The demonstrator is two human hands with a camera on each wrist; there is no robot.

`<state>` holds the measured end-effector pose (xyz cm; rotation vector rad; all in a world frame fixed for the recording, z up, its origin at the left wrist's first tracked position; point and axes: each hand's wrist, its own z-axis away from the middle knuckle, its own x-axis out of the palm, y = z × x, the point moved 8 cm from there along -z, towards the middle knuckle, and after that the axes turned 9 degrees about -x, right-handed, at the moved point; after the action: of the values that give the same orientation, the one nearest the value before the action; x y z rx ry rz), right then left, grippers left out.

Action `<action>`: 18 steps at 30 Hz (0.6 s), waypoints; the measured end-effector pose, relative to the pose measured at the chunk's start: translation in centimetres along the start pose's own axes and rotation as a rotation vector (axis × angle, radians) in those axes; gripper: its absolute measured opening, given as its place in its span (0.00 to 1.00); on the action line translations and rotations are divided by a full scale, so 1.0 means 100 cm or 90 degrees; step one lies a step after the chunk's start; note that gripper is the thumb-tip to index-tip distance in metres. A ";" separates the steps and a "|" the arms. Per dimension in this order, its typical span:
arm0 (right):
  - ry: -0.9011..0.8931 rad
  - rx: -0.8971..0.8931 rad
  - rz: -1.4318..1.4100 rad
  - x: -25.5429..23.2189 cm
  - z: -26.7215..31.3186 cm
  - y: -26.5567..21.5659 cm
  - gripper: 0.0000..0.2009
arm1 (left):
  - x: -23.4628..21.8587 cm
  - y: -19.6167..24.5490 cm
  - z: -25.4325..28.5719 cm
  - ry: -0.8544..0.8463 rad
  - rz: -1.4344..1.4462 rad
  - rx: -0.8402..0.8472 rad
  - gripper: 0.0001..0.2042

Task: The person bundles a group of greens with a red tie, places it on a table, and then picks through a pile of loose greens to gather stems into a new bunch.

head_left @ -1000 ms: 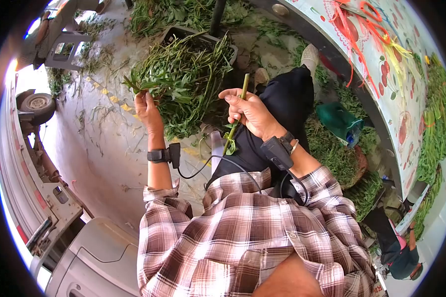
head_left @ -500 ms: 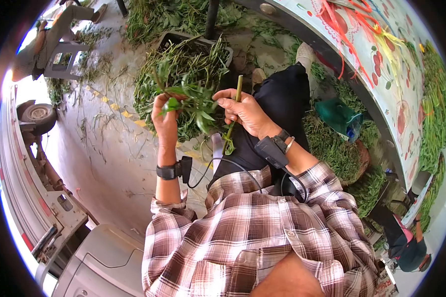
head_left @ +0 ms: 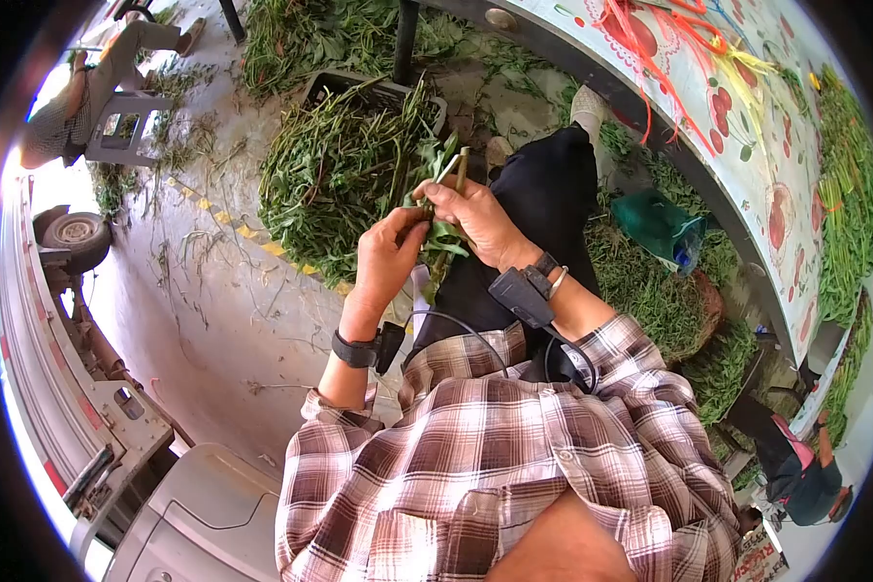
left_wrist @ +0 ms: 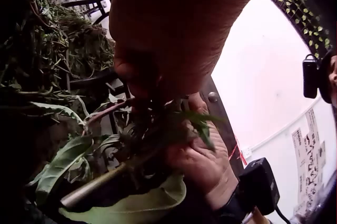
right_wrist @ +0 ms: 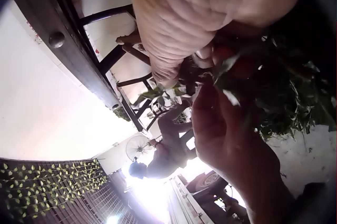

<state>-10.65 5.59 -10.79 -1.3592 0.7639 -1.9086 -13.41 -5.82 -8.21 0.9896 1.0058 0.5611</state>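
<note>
Near the centre of the head view, the right hand [head_left: 487, 225] grips a thick, pale-green cut stem [left_wrist: 96, 185], while the left hand [head_left: 386, 254] pinches a slim leafy green sprig [left_wrist: 62, 167] beside it. A slack grip could drop either into the tangled green plant heap [head_left: 325, 184], upper left; squeezing hard might bruise leaves.

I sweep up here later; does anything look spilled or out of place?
Yes: green stems overflow the crate, hiding its near rim, and loose scraps litter the floor on both sides of the yellow line. That looks untidy; I see no obvious damage.
</note>
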 end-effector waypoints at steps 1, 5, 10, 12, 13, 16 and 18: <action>0.002 -0.002 -0.037 0.001 0.000 -0.003 0.11 | -0.001 0.003 0.001 0.001 0.000 -0.001 0.06; 0.033 0.007 -0.144 0.000 -0.001 -0.006 0.10 | -0.018 -0.019 0.001 0.043 0.167 -0.115 0.09; 0.035 0.025 -0.180 0.000 0.003 -0.009 0.11 | -0.053 -0.019 0.000 0.146 0.236 -0.100 0.10; 0.038 0.026 -0.172 -0.001 0.004 -0.008 0.11 | -0.061 -0.018 0.000 0.159 0.245 -0.097 0.11; 0.044 0.025 -0.165 -0.002 0.004 -0.008 0.12 | -0.065 -0.018 -0.001 0.173 0.247 -0.093 0.11; 0.025 0.030 -0.136 -0.003 0.006 -0.007 0.12 | -0.066 -0.006 0.000 0.173 0.256 -0.079 0.12; 0.027 0.035 -0.108 0.000 0.007 -0.008 0.12 | -0.059 0.011 -0.002 0.128 0.217 -0.077 0.14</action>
<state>-10.11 6.04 -9.95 -1.3921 0.6292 -2.0800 -16.20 -9.80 -4.76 1.0169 0.9722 1.0095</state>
